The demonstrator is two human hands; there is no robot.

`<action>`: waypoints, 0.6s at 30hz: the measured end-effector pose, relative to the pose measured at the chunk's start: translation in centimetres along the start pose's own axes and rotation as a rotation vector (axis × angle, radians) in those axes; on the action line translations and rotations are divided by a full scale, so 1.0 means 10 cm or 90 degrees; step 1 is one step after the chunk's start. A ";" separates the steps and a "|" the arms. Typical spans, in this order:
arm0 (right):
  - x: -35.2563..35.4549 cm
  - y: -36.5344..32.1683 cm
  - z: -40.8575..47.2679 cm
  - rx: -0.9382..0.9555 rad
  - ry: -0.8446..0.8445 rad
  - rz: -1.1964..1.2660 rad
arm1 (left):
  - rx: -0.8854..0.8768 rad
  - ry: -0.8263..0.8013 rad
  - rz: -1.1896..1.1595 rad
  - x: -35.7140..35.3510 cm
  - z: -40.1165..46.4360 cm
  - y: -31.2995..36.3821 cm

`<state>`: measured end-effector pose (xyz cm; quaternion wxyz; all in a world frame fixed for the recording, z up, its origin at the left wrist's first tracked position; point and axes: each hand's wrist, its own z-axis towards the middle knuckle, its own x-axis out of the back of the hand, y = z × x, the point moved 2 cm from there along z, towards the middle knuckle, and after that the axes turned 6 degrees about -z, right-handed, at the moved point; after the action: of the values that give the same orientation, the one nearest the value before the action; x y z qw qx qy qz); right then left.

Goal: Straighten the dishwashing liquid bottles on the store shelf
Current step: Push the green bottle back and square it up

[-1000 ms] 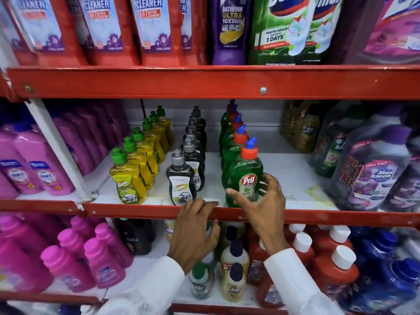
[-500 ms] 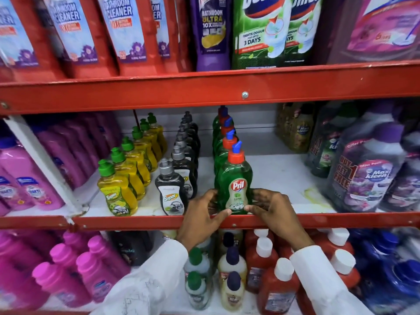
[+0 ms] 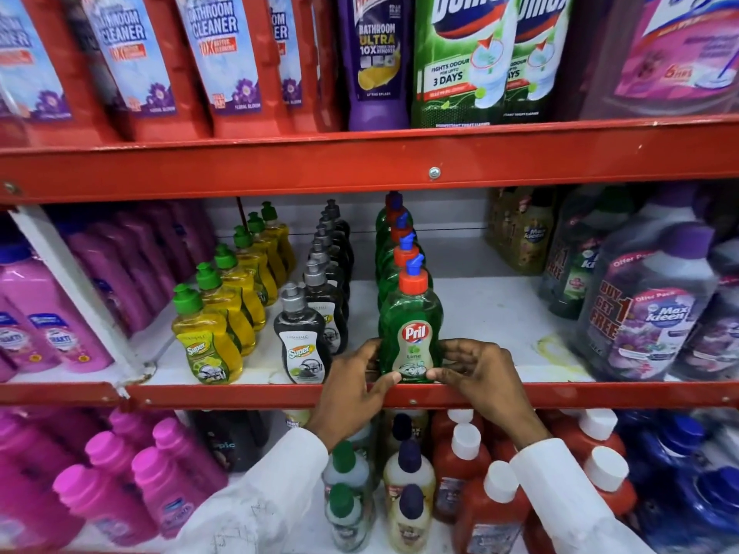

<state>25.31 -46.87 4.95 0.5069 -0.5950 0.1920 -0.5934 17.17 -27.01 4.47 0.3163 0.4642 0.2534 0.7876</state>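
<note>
On the middle shelf [image 3: 500,313] stand three rows of dishwashing bottles running front to back. The front green Pril bottle [image 3: 410,325], with an orange cap and blue tip, stands upright at the shelf's front lip with its label facing me. My left hand [image 3: 352,387] grips its lower left side and my right hand [image 3: 478,373] its lower right side, thumbs on the front. More green Pril bottles [image 3: 400,253] line up behind it. To the left are a row of black Super bottles [image 3: 302,341] and a row of yellow Super bottles [image 3: 208,341].
Large Max Kleen bottles [image 3: 656,313] crowd the shelf's right side, pink bottles [image 3: 48,313] the left. The red shelf lip [image 3: 240,395] runs under my hands. Bathroom cleaner bottles [image 3: 376,62] fill the shelf above. Red, blue and pink bottles stand on the shelf below.
My left hand rose from the red shelf lip and joined my right hand on the front Pril bottle. Both hands now clasp its base, and the label faces squarely forward.
</note>
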 end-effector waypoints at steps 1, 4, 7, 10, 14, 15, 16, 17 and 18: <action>0.00 0.01 0.00 -0.001 0.000 0.004 | 0.001 -0.002 0.005 0.00 0.00 0.00; 0.00 0.03 0.00 -0.009 -0.003 0.006 | 0.003 -0.006 0.004 0.01 0.01 0.00; 0.01 0.00 -0.01 -0.021 -0.005 0.002 | 0.007 -0.011 0.004 0.02 0.00 0.00; 0.00 -0.10 -0.08 -0.052 0.038 0.044 | 0.000 0.011 -0.012 0.04 -0.06 0.00; -0.13 -0.49 -0.49 -0.041 0.331 0.027 | -0.042 0.131 -0.029 0.29 -0.34 -0.01; -0.24 -0.63 -0.61 -0.001 0.369 0.032 | -0.059 0.174 -0.030 0.41 -0.42 -0.03; -0.36 -0.76 -0.69 0.038 0.372 0.036 | -0.078 0.227 -0.028 0.52 -0.48 -0.05; -0.50 -0.86 -0.71 0.069 0.347 0.035 | -0.087 0.280 -0.024 0.64 -0.52 -0.11; -0.66 -0.92 -0.70 0.094 0.299 0.027 | -0.084 0.323 -0.020 0.75 -0.54 -0.17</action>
<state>14.11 -40.23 7.71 0.5027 -0.3982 0.2732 -0.7170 10.03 -20.96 5.17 0.2842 0.2265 0.2801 0.8886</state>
